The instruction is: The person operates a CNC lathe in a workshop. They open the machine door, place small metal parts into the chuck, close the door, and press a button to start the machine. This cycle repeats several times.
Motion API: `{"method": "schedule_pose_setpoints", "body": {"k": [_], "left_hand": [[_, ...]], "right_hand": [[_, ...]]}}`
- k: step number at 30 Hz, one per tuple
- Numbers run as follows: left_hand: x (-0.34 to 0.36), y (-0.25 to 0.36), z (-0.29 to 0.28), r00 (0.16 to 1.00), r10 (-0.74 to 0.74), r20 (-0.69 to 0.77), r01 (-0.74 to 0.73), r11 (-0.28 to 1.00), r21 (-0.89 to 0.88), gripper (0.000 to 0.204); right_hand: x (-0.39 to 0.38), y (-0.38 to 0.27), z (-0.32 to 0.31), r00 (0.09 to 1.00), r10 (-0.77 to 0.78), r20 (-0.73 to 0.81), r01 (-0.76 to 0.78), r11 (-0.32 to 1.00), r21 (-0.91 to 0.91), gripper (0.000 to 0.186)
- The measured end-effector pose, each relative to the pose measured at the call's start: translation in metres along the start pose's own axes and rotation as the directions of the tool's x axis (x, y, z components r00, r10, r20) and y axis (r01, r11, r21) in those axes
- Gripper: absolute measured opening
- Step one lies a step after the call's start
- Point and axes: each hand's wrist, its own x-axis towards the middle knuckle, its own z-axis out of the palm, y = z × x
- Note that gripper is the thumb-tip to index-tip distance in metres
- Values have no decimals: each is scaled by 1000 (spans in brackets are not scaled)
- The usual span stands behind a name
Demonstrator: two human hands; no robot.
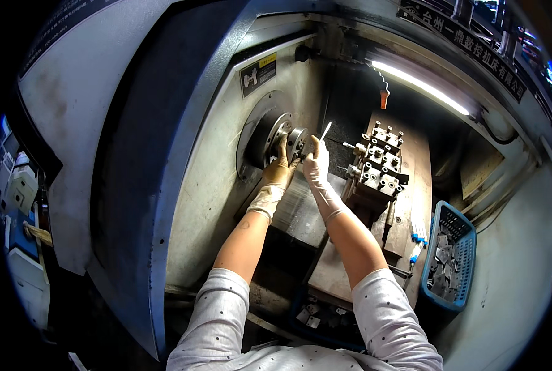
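Note:
Both my hands wear thin, stained gloves and reach to the lathe chuck (277, 137) on the left wall of the machine. My left hand (278, 171) is at the chuck's lower front, thumb up along it and fingers curled in by its face. Whatever those fingers grip is too small and hidden to make out. My right hand (316, 164), just right of the chuck face, is closed round a slim white stick (326, 130) whose upper end points up and right. Its lower end is hidden by the hand, close to the chuck.
To the right stands a block of tool holders (381, 162) with drills pointing toward the chuck. A blue basket (472, 247) holds metal plates; blue-and-white slim tools (418, 238) lie beside it. An orange nozzle (384, 100) hangs behind, near a tube lamp (421, 86).

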Motion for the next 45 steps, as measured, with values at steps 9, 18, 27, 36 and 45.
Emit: {"method": "schedule_pose_setpoints", "body": {"k": [9,18,27,36,45], "left_hand": [[-2,1,3,996,76,-48,-77,997,-2,68],[-6,4,10,999,16,-47,-17,1000,-14,64],[1,22,-12,988,-114,106,102,989,107,61],[39,51,-6,922,335,-191,-322,942,101,31],[62,41,4,987,76,-139,-93,988,-126,14]], "right_hand": [[4,21,-9,955,-287,77,297,928,-223,43],[-27,26,-8,801,401,444,-254,900,-353,26],[-55,6,-15,570,511,644,-612,786,-82,18],[-62,32,-13,741,323,588,-287,945,-158,32],[-61,-21,-23,492,560,667,-779,624,51,22]]}}
